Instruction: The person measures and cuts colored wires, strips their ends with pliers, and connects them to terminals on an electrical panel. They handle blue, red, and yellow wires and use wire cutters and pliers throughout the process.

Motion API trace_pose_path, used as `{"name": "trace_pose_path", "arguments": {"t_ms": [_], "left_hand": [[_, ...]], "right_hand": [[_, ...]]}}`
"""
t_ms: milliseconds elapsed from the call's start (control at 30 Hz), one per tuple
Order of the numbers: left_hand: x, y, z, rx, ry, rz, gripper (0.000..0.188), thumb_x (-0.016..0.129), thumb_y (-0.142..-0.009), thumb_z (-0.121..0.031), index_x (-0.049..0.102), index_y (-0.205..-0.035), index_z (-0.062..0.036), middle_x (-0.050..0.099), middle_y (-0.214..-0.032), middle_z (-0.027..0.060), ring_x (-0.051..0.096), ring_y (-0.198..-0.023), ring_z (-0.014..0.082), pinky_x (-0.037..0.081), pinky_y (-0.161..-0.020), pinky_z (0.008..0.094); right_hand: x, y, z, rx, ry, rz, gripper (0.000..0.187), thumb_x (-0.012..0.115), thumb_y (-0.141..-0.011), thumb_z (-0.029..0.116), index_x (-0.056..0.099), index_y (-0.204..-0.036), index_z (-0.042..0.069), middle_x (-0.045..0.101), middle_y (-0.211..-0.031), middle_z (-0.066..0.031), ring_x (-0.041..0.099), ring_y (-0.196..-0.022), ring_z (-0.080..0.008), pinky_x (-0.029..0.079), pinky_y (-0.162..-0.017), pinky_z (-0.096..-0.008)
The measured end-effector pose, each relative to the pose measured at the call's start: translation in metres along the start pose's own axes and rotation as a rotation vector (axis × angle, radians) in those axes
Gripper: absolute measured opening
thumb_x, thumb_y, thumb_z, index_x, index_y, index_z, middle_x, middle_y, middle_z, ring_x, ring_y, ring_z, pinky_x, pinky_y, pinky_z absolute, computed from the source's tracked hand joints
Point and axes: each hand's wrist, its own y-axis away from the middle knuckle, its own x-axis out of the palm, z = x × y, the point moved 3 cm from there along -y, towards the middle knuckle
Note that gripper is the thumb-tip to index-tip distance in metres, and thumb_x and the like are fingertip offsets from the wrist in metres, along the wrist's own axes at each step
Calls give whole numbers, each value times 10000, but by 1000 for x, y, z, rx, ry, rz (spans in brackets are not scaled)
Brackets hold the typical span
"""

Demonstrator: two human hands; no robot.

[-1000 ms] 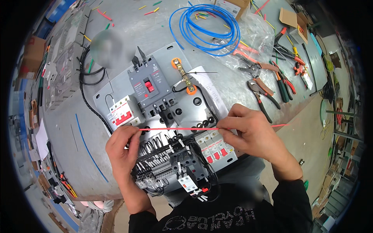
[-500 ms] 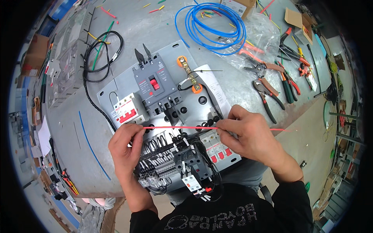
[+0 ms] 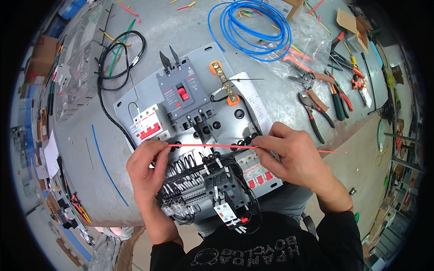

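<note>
A thin red wire (image 3: 212, 146) runs straight between my two hands, above a grey metal mounting plate (image 3: 128, 106). My left hand (image 3: 148, 165) pinches its left end, and my right hand (image 3: 289, 156) grips it further along, the free end sticking out to the right. On the plate are a large grey circuit breaker (image 3: 183, 90) with a red switch, a white breaker with red levers (image 3: 150, 124), and a brass terminal bar (image 3: 224, 85) on orange insulators. Below the wire sit a dark contactor (image 3: 226, 192), a wired terminal block (image 3: 194, 195) and small breakers (image 3: 254, 174), partly behind my right hand.
A blue wire coil (image 3: 251, 31) and a clear plastic bag (image 3: 312, 38) lie at the back. Cutters (image 3: 312, 110), strippers (image 3: 307, 81) and other hand tools rest at the right. A black cable (image 3: 101, 97) and a cut blue wire (image 3: 106, 165) are at the left.
The plate, tools and table have shifted slightly rightward in the view. Both hands keep hold of the stretched red wire, nearly unmoved.
</note>
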Motion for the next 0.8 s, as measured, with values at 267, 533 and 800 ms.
{"name": "trace_pose_path", "arguments": {"t_ms": [267,533,800], "left_hand": [[1,-1,0,-3,-7,1,137,747,-840,52,712,-966,10,703,-904,107,656,-740,190,514,-647,272],[-2,2,4,-12,27,-18,139,758,-840,49,709,-963,7,708,-896,101,655,-708,172,514,-619,268],[-2,-3,-1,-46,82,-25,120,756,-829,44,689,-919,0,680,-839,63,564,-636,118,446,-580,261]], "right_hand": [[0,1,1,-17,44,5,96,736,-811,119,719,-904,101,563,-759,-86,602,-563,-279,491,-512,-397],[1,-4,9,-47,88,-10,117,738,-805,93,734,-921,104,532,-726,-79,596,-561,-265,485,-517,-389],[4,-1,10,-14,57,-29,152,764,-789,64,752,-938,85,558,-738,-85,617,-576,-273,489,-521,-383]]}}
